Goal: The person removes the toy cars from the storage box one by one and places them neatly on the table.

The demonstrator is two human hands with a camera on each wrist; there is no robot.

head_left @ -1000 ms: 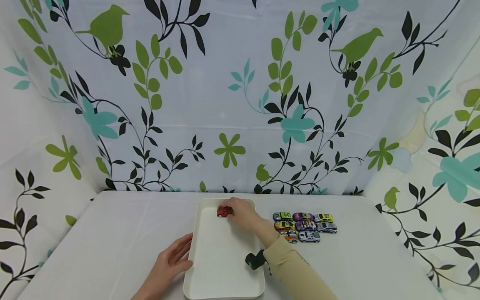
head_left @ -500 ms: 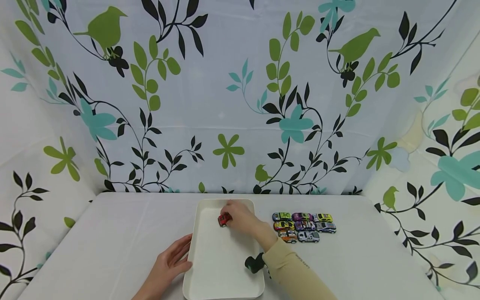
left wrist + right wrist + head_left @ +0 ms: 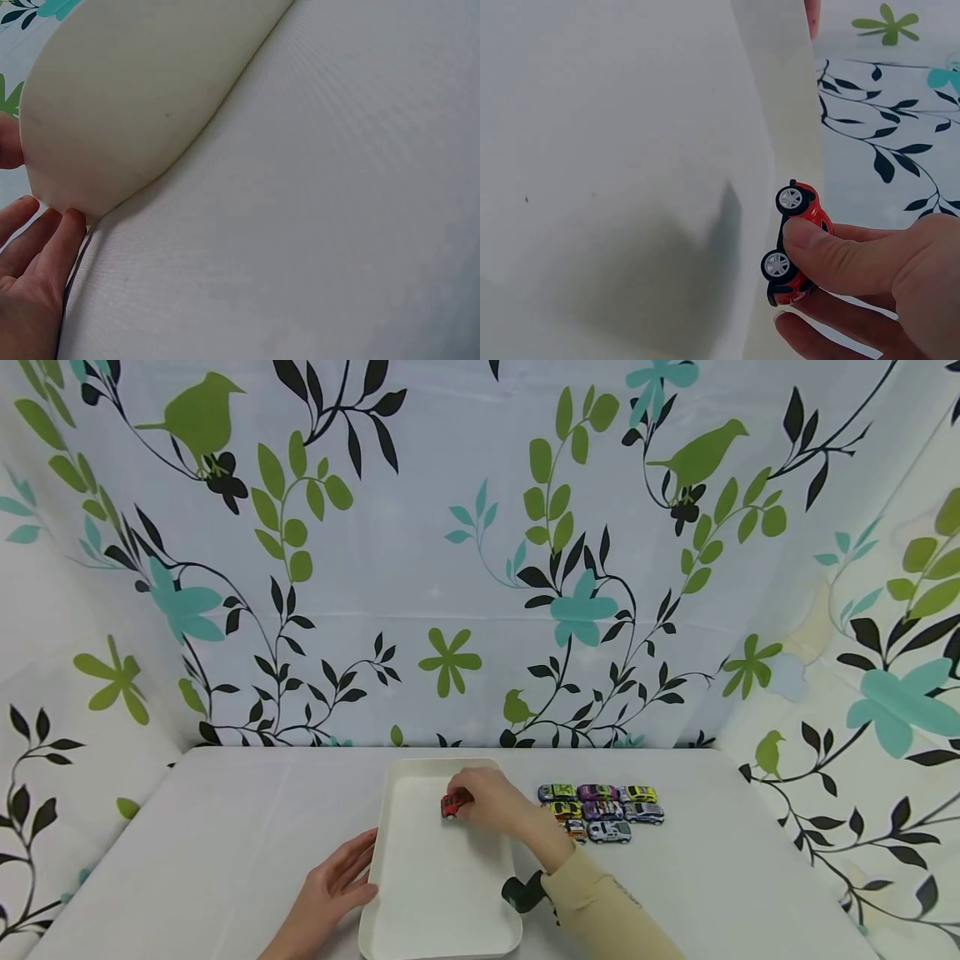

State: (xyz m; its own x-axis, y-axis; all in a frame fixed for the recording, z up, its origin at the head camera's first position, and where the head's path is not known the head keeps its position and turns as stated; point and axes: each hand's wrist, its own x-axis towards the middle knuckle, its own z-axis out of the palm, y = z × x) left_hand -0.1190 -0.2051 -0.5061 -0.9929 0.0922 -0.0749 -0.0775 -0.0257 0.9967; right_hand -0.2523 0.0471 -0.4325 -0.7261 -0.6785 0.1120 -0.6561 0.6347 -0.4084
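Observation:
A small red toy car (image 3: pixel 454 802) with black tyres and silver hubs is pinched between the thumb and fingers of my right hand (image 3: pixel 491 797), over the far part of a white rectangular tray (image 3: pixel 442 893). In the right wrist view the thumb presses the side of the toy car (image 3: pixel 799 251) between its wheels, and a shadow falls on the tray floor. My left hand (image 3: pixel 330 887) rests at the tray's left edge, fingers extended. The left wrist view has its fingertips (image 3: pixel 71 217) touching the tray's outer wall (image 3: pixel 142 97).
Several colourful toy cars (image 3: pixel 602 811) stand in close rows on the white table (image 3: pixel 720 877), right of the tray. A black wrist camera (image 3: pixel 525 892) sits by the right sleeve (image 3: pixel 600 902), over the tray's right edge. A leaf-patterned cloth (image 3: pixel 360 568) hangs behind the table.
My right hand has brought the red car slightly nearer from the tray's far edge, turning it along the way. The left hand keeps its place at the tray; the head view has shifted slightly.

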